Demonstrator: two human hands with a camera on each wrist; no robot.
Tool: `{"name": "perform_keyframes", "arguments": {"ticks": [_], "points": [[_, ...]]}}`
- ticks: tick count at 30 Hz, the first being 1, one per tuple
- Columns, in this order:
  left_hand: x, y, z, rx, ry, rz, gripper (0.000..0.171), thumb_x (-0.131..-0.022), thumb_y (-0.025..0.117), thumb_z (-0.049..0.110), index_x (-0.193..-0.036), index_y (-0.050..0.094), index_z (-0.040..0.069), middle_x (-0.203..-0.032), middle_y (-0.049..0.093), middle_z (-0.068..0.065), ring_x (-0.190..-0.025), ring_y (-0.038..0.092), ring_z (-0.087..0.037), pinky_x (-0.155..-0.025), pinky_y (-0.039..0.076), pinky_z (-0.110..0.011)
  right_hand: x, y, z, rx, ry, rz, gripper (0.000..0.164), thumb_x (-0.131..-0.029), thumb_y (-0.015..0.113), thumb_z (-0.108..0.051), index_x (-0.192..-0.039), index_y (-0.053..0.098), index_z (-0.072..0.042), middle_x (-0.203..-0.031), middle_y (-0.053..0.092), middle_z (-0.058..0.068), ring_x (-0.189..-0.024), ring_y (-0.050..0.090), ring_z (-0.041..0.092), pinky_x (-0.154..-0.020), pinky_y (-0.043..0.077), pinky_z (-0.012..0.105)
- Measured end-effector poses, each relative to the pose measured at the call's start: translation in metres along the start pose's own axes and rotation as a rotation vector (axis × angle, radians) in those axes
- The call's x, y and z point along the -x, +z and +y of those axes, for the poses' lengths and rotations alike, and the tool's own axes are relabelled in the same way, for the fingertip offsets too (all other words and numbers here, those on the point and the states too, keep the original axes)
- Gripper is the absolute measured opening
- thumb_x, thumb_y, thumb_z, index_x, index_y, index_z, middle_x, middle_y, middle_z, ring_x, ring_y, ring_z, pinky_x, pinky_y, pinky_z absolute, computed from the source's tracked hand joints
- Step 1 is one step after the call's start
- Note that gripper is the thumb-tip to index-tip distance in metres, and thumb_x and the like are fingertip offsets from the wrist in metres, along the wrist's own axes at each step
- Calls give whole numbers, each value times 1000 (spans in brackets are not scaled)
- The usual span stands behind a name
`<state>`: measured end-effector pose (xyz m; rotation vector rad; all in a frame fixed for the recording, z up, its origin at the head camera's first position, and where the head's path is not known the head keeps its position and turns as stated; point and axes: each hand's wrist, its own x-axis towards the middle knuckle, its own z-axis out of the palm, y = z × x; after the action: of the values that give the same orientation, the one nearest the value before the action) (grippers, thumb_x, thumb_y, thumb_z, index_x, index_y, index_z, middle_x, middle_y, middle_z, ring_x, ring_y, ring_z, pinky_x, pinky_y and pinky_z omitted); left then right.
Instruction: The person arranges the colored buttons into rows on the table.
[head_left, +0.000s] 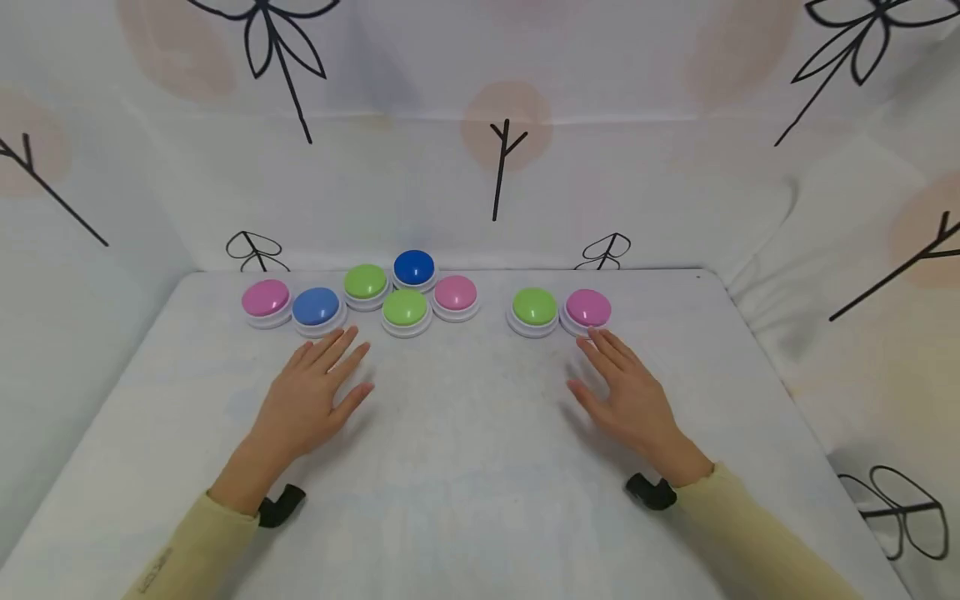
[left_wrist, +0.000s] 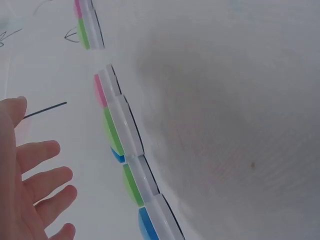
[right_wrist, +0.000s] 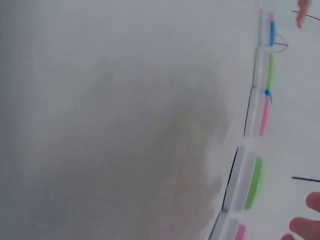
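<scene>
Both hands hover over the white table with fingers spread, holding nothing. My left hand is nearest the light blue button, its fingertips just in front of that button's white base. In the left wrist view the fingers are extended beside the row of buttons. My right hand has its fingertips at the front rim of a magenta button. Left of that stands a green button. The left group also has a magenta button, two green buttons, a dark blue button and a pink button.
All the buttons stand near the back edge of the white table, with a gap between the left group and the right pair. A white cloth printed with plants hangs behind and at the sides. Each wrist wears a black camera mount.
</scene>
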<state>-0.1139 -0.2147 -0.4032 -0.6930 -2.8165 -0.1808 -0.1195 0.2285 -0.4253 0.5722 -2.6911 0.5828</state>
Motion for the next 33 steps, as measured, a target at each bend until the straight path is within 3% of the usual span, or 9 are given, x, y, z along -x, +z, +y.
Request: {"name": "perform_keyframes", "arguments": {"ticks": [6,12,18,23,28,33], "points": [[-1,0,-7,140,-26,99,52,-95,67,29,-140,57,5,-147,50,-15,-136,45,-36,-109,35,-55,-14,15,-14,-320,74,98,37,-89,73,-12,-125,68,-2,-126,67,11,-116,62,33,-96,49,51],[1,0,-20,254,-99,177,39,-95,66,18,-132,64,6,-135,61,-12,-124,56,-35,-98,46,-56,-39,28,-38,-551,234,34,21,-91,73,-10,-112,73,-7,-104,74,4,-96,69,20,-84,56,38],[-1,-5,-45,376,-256,202,34,-97,64,15,-130,64,6,-126,66,-17,-115,60,-39,-93,47,-58,-72,56,-69,-637,217,-30,19,-88,75,-7,-107,72,-7,-101,73,4,-94,67,18,-80,57,34],[0,-7,-72,454,-397,226,34,-98,63,16,-130,64,3,-126,64,-21,-118,57,-40,-95,47,-60,-99,82,-104,-710,180,-107,22,-89,73,-8,-111,70,-7,-106,71,4,-96,67,17,-83,56,29],[3,-5,-96,483,-484,245,35,-99,62,17,-130,61,0,-126,63,-23,-119,55,-41,-96,45,-60,-123,106,-139,-767,145,-185,27,-92,71,-11,-119,68,-6,-114,69,9,-102,65,17,-86,54,24],[-1,0,-111,550,-526,184,41,-100,61,21,-136,57,3,-133,59,-21,-124,52,-38,-99,44,-58,-148,133,-167,-832,147,-211,34,-93,71,-14,-126,66,-6,-124,66,11,-111,63,17,-88,51,19]]}}
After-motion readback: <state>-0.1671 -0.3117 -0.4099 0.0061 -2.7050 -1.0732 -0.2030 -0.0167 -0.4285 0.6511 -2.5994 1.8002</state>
